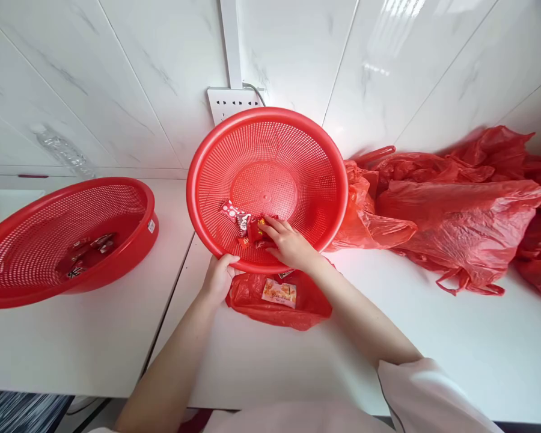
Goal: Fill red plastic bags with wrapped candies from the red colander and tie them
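Observation:
A red perforated plastic basket (267, 121) is tilted towards me, with several wrapped sweets (249, 228) gathered low on its near wall. My left hand (219, 278) grips the near left rim, thumb over the edge. Inside, my right hand (287, 242) lies against the sweets, its fingers stretched out and slightly apart; its fingertips touch the wrappers. Below the near rim, an open red plastic bag (261, 313) lies on the white table. A pale printed packet (279, 293) rests in the bag, and the basket hides part of the bag's mouth.
A second red basket (139, 240) on the left holds a few dark red packets (85, 252). Several filled red plastic bags (460, 222) crowd the right side. Against the tiled wall are a power strip (220, 105) and a clear plastic bottle (65, 150).

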Action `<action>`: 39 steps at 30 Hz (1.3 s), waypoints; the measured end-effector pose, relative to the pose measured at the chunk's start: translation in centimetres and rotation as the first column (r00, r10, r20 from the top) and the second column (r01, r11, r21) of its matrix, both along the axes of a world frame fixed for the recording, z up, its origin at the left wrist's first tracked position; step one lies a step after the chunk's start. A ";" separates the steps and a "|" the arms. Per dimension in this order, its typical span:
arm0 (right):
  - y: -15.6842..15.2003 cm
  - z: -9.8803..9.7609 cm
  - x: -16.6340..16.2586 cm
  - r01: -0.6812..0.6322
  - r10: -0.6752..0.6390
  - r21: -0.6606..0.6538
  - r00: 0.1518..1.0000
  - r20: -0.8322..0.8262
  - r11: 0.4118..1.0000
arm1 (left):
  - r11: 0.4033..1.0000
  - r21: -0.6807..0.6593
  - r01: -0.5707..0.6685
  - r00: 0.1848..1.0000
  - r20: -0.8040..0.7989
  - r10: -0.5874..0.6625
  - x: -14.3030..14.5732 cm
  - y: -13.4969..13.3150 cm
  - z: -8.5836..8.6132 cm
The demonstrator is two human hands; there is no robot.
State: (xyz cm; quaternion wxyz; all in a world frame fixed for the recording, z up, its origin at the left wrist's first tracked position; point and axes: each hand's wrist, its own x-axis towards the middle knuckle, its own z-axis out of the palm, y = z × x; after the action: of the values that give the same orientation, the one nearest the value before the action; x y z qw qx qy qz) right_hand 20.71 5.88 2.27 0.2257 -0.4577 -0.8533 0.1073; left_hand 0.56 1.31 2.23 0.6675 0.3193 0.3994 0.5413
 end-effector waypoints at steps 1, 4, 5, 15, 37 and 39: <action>0.0 -0.1 -0.1 0.037 -0.037 -0.001 0.999 0.025 0.999 | 1.000 -0.010 0.007 1.000 0.000 -0.007 0.1 -0.1 0.0; 0.2 -0.2 0.2 0.102 -0.101 -0.018 0.994 0.048 0.995 | 0.999 -0.027 0.024 1.000 -0.007 -0.024 0.3 -0.3 0.1; 0.3 -0.1 0.5 0.107 -0.106 -0.034 0.994 0.031 0.994 | 0.999 -0.026 0.025 1.000 -0.013 -0.025 0.3 -0.3 0.2; 0.8 1.8 1.6 -0.474 -0.361 -0.525 0.396 -0.844 0.707 | 0.999 0.037 -0.034 0.999 -0.026 0.035 -0.5 0.2 0.4; -0.4 3.7 2.4 -0.420 -0.223 -0.492 0.544 -0.809 0.763 | 0.995 0.050 -0.092 0.995 -0.045 0.094 -1.0 0.6 0.4; -0.9 4.8 2.9 -0.372 -0.182 -0.509 0.641 -0.746 0.776 | 0.994 0.044 -0.100 0.993 -0.051 0.102 -1.0 0.7 0.4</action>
State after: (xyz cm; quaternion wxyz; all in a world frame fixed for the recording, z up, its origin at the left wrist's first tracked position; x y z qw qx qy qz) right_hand 23.66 4.94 7.05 0.3920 -0.3675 -0.6152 0.5768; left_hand -0.42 1.98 2.65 0.6216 0.3266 0.4213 0.5740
